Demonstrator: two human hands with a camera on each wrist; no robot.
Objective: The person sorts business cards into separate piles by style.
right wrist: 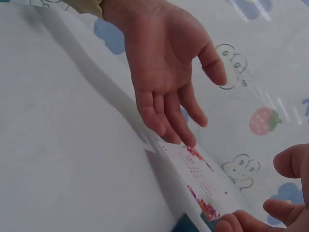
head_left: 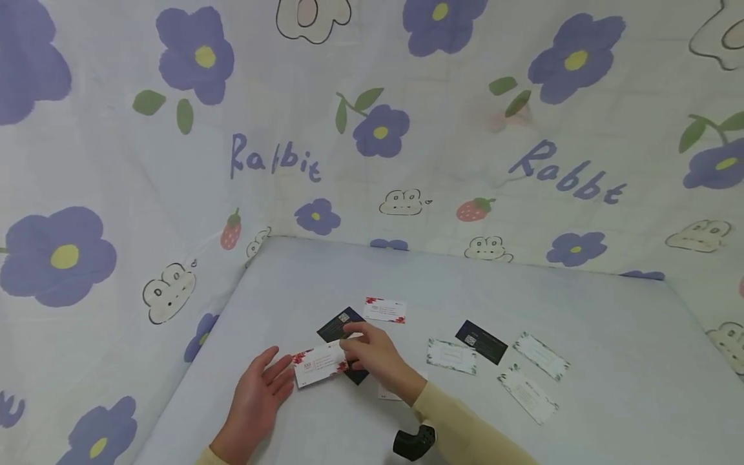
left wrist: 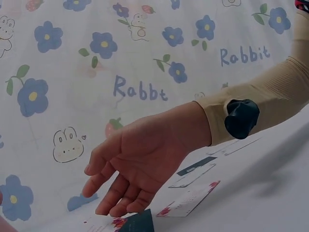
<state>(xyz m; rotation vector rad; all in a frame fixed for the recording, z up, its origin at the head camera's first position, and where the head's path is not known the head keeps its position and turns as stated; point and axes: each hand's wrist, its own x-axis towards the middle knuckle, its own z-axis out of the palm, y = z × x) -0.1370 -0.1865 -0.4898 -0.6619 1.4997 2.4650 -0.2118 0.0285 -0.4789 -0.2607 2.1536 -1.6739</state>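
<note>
**Red-flowered card held at one end, open palm at the other**

The right hand [head_left: 372, 354] pinches the right end of a white card with red flowers [head_left: 318, 365] between thumb and fingertips. The card lies toward the table's [head_left: 610, 387] left edge, over a dark card [head_left: 337, 326]. The left hand [head_left: 258, 394] has its fingers straight and slightly spread, tips touching the card's left end. The card looks thin, light, stiff and probably slick; an edge pinch suits it. No containers are visible.
</note>
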